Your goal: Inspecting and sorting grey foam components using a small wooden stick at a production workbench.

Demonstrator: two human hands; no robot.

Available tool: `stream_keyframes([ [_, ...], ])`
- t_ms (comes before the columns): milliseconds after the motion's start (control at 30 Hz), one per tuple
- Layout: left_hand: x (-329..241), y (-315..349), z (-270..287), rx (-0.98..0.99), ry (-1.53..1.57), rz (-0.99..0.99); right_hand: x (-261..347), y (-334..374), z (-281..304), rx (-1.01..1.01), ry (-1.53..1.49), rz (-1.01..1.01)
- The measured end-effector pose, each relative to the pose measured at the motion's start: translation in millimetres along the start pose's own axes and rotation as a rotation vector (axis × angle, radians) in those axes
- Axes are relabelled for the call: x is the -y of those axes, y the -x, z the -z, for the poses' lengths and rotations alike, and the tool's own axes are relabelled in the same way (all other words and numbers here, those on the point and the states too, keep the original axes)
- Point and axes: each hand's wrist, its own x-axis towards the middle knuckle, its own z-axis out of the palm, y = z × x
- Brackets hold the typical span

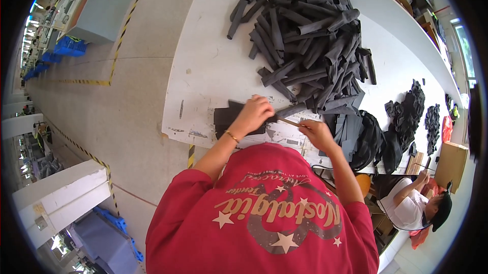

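Note:
My left hand (258, 109) is closed, fingers bent together, on a black fabric piece (223, 119) at the near edge of the white table. Some of that fabric is hidden under my hand and wrist. To the right, my right hand (316, 132) is closed around a thin brown stick (290, 122). The stick's far end reaches the dark fabric beside my left fingers; whether it goes inside cannot be made out. Just beyond both hands lies a large heap of black fabric tubes (310, 40), the nearest ones close to the stick.
The white table (198, 70) carries flat dark pieces (345, 131) right of my hands and bunched black fabric (406, 116) farther right. A co-worker (417, 203) in white sits at the right. A cardboard box (452, 167) stands nearby. Floor with striped tape lies left.

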Motion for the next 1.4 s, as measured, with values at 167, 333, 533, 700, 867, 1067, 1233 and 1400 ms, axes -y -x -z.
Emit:
stream_keyframes([
  [167,-60,-18,3,-0.204,-0.184,-0.100,21,-34,-41,-0.036,-0.401,-0.073],
  [333,-29,8,30,-0.953,0.986,0.510,17,-27,-49,0.031,-0.562,-0.134],
  [533,22,-20,28,-0.852,1.638,0.476,22,-33,-59,-0.072,-0.545,-0.129],
  [700,-21,-33,-27,-0.696,1.227,0.628,57,-45,-69,-0.332,-0.134,0.012],
  [867,-12,-20,-13,-0.587,1.421,0.756,45,-53,-61,-0.342,-0.278,0.084],
  [1067,-7,-30,-11,-0.641,1.867,0.603,65,-59,-73,-0.381,-0.338,0.094],
  [1233,-20,-36,-2,-0.789,1.753,0.670,71,-49,-72,-0.398,-0.283,0.009],
  [1400,-27,-42,-1,-0.783,1.751,0.668,66,-41,-78,-0.410,-0.309,-0.026],
])
